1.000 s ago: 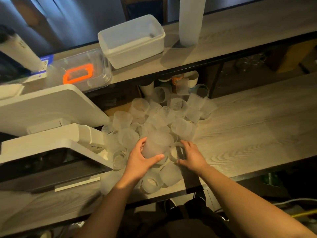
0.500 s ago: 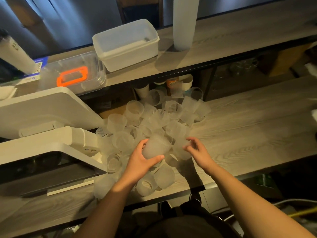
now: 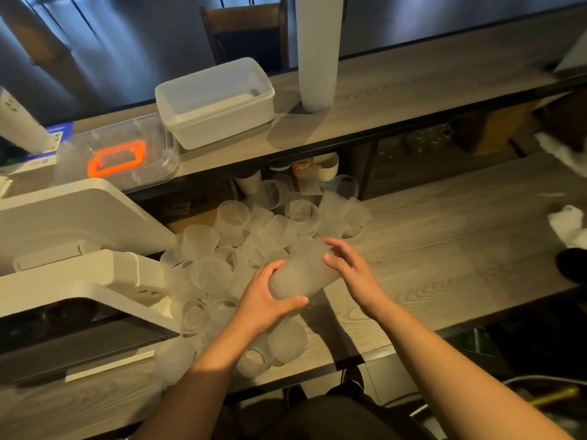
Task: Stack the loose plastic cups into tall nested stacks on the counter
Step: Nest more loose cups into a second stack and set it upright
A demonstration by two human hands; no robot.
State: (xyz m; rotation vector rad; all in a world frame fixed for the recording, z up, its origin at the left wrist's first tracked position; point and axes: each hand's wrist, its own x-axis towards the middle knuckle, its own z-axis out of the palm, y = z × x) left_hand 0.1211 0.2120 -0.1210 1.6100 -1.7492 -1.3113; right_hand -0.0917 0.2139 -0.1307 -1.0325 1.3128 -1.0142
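Right now you are holding a short stack (image 3: 301, 274) of frosted cups between your two hands, tilted on its side above the front part of the counter (image 3: 444, 249). Your left hand (image 3: 266, 300) is gripping its lower end, thumb curled under and fingers wrapped over the top. Your right hand (image 3: 352, 271) is lying against the upper end with fingers spread and only lightly bent; whether it is really clasping the stack or just steadying it, you cannot tell from here.

Just behind and to the left of the stack, the pile (image 3: 254, 236) of loose cups is spreading from the counter's front edge back toward its rear edge, cups lying on their sides and tumbled over each other, some reaching under the shelf (image 3: 413, 90). More of them are lying below your left wrist, near the front edge.

At the counter's left end a white machine (image 3: 79, 249) is sitting beside the pile. On the shelf above, a white tub (image 3: 216, 106) is standing near the middle, a clear box (image 3: 127, 154) with an orange handle to its left, and a tall stack (image 3: 317, 52) of cups rising to its right.
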